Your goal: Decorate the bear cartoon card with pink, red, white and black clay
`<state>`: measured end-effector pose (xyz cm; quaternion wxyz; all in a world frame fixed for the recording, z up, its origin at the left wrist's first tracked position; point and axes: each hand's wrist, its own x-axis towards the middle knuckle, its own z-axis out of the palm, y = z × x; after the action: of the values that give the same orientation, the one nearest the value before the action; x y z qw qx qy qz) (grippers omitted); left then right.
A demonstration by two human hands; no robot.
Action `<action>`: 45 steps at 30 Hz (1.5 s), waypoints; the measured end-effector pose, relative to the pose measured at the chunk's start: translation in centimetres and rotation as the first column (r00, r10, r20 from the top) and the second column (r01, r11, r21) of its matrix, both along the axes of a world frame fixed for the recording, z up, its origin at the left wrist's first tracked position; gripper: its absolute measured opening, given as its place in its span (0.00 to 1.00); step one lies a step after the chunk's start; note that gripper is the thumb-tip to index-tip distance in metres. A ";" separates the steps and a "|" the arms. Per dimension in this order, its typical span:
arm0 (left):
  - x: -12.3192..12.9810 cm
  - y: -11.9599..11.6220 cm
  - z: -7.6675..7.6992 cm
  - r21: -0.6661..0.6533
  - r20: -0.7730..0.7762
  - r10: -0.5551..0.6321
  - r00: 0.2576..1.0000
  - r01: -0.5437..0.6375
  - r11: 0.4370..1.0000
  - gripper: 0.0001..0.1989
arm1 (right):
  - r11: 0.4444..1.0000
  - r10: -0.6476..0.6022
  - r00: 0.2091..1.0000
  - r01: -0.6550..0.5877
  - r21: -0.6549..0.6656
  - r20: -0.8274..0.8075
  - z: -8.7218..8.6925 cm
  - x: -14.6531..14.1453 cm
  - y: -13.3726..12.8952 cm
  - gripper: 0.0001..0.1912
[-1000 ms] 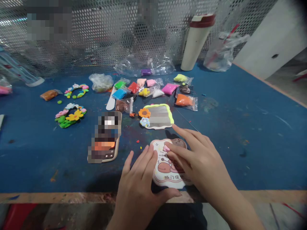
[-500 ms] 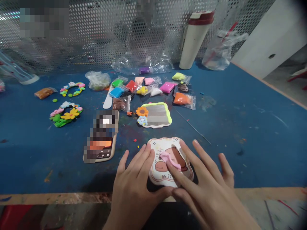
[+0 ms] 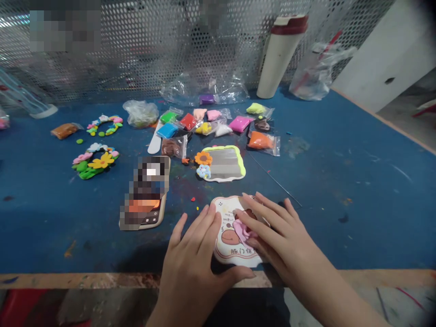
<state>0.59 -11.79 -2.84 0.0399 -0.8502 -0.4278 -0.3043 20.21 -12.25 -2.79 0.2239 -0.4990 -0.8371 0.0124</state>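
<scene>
A white scalloped plaque (image 3: 226, 252) with a printed brown cartoon figure and lettering lies near the table's front edge. My left hand (image 3: 194, 250) holds its left side, fingers along that edge and thumb by the lower edge. On the printed face sits a crumpled piece of soft pink clay (image 3: 241, 232). My right hand (image 3: 289, 238) reaches over the plaque from the right, its forefinger and thumb on the clay, the other fingers stretched out. It covers the plaque's right part and some of the clay.
Behind lies a mirror (image 3: 223, 164) with clay flowers, next to a thin metal rod (image 3: 277, 181). A phone (image 3: 160, 204) and two flower rings (image 3: 102, 161) lie left. Several clay packets (image 3: 240, 123), a cup (image 3: 281, 59) and a plastic bag (image 3: 311, 77) stand farther back.
My right hand has shifted up and its fingers have drawn together over the clay. The pink strip is now more bunched and lies slightly farther right. My left hand stays in place.
</scene>
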 end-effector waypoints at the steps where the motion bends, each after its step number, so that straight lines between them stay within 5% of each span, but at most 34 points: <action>1: 0.0 0.0 0.0 0.002 0.003 0.002 1.000 -0.002 1.000 0.36 | 1.000 0.018 0.999 -0.018 0.003 -0.026 0.2 0.1 0.2 0.14; 7: -0.1 0.1 -0.1 0.023 -0.018 -0.008 1.000 0.009 1.000 0.36 | 0.996 0.071 0.943 -0.086 -0.032 -0.326 1.6 -0.1 0.0 0.08; 13: 0.0 0.1 -0.1 0.019 -0.013 0.014 1.000 -0.014 1.000 0.33 | 0.985 -0.172 0.861 0.155 -0.074 -0.478 2.7 -1.7 1.3 0.07; 17: 0.1 0.0 -0.1 0.046 -0.022 0.013 1.000 -0.012 0.999 0.34 | 0.989 -0.143 0.911 0.116 -0.094 -0.387 1.8 -2.4 1.8 0.10; 23: 0.1 0.0 -0.2 0.030 0.012 0.024 1.000 -0.025 0.999 0.33 | 0.989 -0.065 0.990 0.081 0.125 -0.128 1.2 -2.2 0.2 0.13; 33: 0.3 -0.1 0.4 -0.066 -0.018 0.039 0.999 -0.040 0.997 0.32 | 0.998 0.005 0.999 -0.007 -0.063 -0.043 0.9 0.5 -3.3 0.25; 39: 0.4 0.2 0.6 -0.130 -0.066 0.041 0.997 -0.049 0.990 0.34 | 0.984 -0.140 0.946 0.100 -0.147 -0.293 2.5 0.7 -1.1 0.24; 45: 0.4 0.0 0.5 -0.141 -0.045 0.049 0.998 -0.055 0.988 0.35 | 0.990 -0.009 0.999 0.003 -0.142 -0.041 1.2 -1.2 1.2 0.24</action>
<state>0.97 -11.76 -2.32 -0.0040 -0.8454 -0.4696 -0.2544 19.00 -11.05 -1.57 0.2050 -0.5158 -0.8278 0.0814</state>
